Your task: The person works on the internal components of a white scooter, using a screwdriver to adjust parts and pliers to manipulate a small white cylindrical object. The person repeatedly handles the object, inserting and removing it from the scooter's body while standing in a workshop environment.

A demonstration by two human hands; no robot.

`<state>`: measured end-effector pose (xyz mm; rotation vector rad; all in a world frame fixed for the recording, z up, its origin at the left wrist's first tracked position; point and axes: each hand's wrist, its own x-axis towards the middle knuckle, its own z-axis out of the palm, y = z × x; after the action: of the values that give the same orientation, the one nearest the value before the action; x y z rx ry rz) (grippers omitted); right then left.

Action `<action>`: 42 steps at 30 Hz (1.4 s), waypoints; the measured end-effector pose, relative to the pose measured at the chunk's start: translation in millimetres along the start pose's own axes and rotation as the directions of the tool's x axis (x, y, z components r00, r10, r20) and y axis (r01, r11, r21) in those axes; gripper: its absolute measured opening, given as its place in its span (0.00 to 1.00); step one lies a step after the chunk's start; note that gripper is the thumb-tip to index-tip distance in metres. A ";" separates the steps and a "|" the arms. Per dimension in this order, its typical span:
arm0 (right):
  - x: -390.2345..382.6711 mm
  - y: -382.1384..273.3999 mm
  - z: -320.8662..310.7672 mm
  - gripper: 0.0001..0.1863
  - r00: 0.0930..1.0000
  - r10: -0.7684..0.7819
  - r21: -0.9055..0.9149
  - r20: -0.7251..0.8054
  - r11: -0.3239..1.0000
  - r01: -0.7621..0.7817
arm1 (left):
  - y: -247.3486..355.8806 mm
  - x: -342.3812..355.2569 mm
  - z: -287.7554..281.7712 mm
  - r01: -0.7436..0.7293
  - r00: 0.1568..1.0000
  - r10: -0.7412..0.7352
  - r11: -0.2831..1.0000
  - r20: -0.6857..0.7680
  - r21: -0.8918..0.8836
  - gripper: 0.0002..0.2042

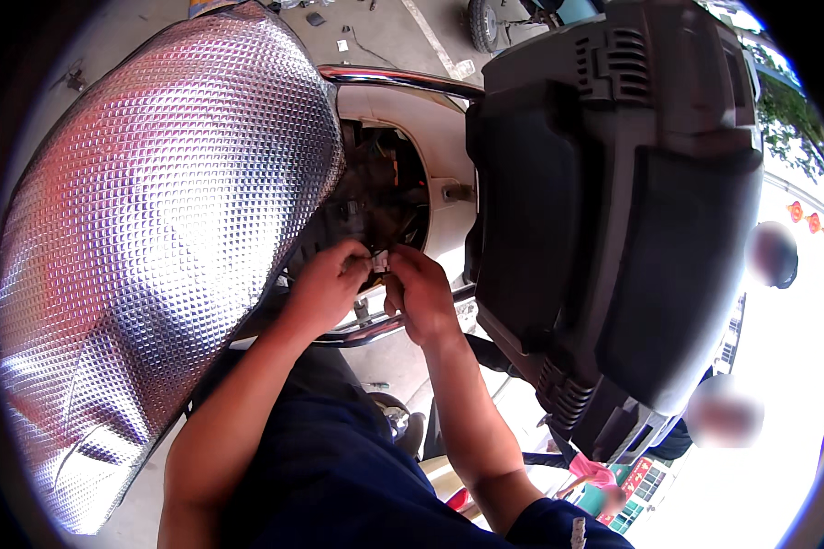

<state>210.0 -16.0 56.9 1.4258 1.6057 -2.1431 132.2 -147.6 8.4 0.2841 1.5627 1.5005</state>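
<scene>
Between my two hands is a small white plastic piece that looks like a wiring connector (380,263). My left hand (331,279) pinches its left side with thumb and forefinger. From the right, my right hand (419,291) grips the other side, its fingers curled. Both hands are over the near edge of an open bay (375,188) in a scooter's pale body (444,146). Dark parts and wiring show inside the bay, but shadow hides their details.
A silver quilted cover on the seat (174,183) rises at left. A large black top box (604,210) stands close at right. Chrome rails (403,80) run along the far and near sides of the bay. Other people (600,476) are in the background at right.
</scene>
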 end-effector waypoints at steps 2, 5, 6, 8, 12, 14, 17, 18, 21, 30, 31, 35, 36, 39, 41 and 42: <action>-9.1 -0.7 1.3 0.09 0.997 -0.033 0.039 -0.070 0.999 0.036 | 7.8 0.5 -1.3 -0.045 0.998 0.048 0.995 -0.029 0.085 0.06; -16.4 1.1 7.1 0.14 0.985 -0.098 -0.004 -0.143 0.995 0.098 | 12.6 4.6 0.8 -0.126 0.987 0.135 0.987 -0.082 0.102 0.08; -19.6 2.3 6.4 0.17 0.982 -0.110 -0.082 -0.155 0.992 0.098 | 14.6 6.1 1.5 -0.132 0.988 0.142 0.980 -0.061 0.150 0.09; -15.8 14.0 6.3 0.18 0.941 -0.268 -0.310 -0.207 0.930 0.197 | 19.6 10.3 3.4 -0.145 0.988 0.153 0.959 -0.017 0.245 0.10; -22.2 12.6 10.2 0.20 0.888 -0.422 -0.576 -0.180 0.778 0.253 | 44.3 30.3 7.6 -0.084 0.993 0.047 0.918 0.104 0.387 0.15; -27.5 12.6 10.9 0.23 0.863 -0.465 -0.537 -0.200 0.788 0.300 | 41.5 43.1 6.5 0.153 0.976 -0.180 0.968 0.124 0.197 0.15; -32.0 15.0 10.5 0.23 0.838 -0.494 -0.441 -0.231 0.821 0.362 | 50.9 47.9 4.8 0.356 0.930 -0.335 0.924 0.153 -0.138 0.14; -32.1 13.7 10.1 0.22 0.831 -0.507 -0.446 -0.231 0.814 0.373 | 49.7 47.9 5.6 0.363 0.928 -0.339 0.916 0.154 -0.168 0.14; -31.4 8.0 9.6 0.16 0.813 -0.528 -0.471 -0.246 0.798 0.376 | 45.3 47.2 6.1 0.385 0.922 -0.356 0.888 0.155 -0.250 0.13; -18.1 1.1 12.3 0.16 0.831 -0.503 -0.285 -0.239 0.854 0.435 | 42.9 30.5 11.2 0.208 0.971 -0.237 0.841 0.005 -0.500 0.10; -18.4 0.9 12.8 0.16 0.820 -0.529 -0.299 -0.218 0.836 0.460 | 40.5 30.2 10.2 0.193 0.976 -0.220 0.844 0.005 -0.501 0.10; -17.3 1.0 13.2 0.18 0.797 -0.576 -0.482 -0.179 0.758 0.440 | 36.5 33.2 7.9 0.172 0.983 -0.179 0.852 0.032 -0.494 0.09; -15.5 1.5 12.3 0.18 0.786 -0.592 -0.525 -0.178 0.733 0.433 | 35.6 35.2 8.0 0.175 0.984 -0.172 0.836 0.055 -0.520 0.09; -15.9 -7.7 11.1 0.18 0.743 -0.656 -0.642 -0.132 0.628 0.440 | 31.8 39.6 11.1 0.193 0.981 -0.150 0.734 0.121 -0.651 0.11; -10.9 -7.2 8.0 0.18 0.773 -0.614 -0.431 -0.156 0.747 0.506 | 28.2 42.2 15.9 0.207 0.978 -0.133 0.580 0.159 -0.788 0.12; -8.4 -6.2 7.9 0.18 0.790 -0.591 -0.314 -0.162 0.790 0.526 | 24.3 43.8 16.0 0.216 0.976 -0.120 0.564 0.179 -0.797 0.13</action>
<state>206.3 -23.2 67.2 1.2870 2.5811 -1.9416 109.7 -100.3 13.0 -0.3239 0.6361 1.8427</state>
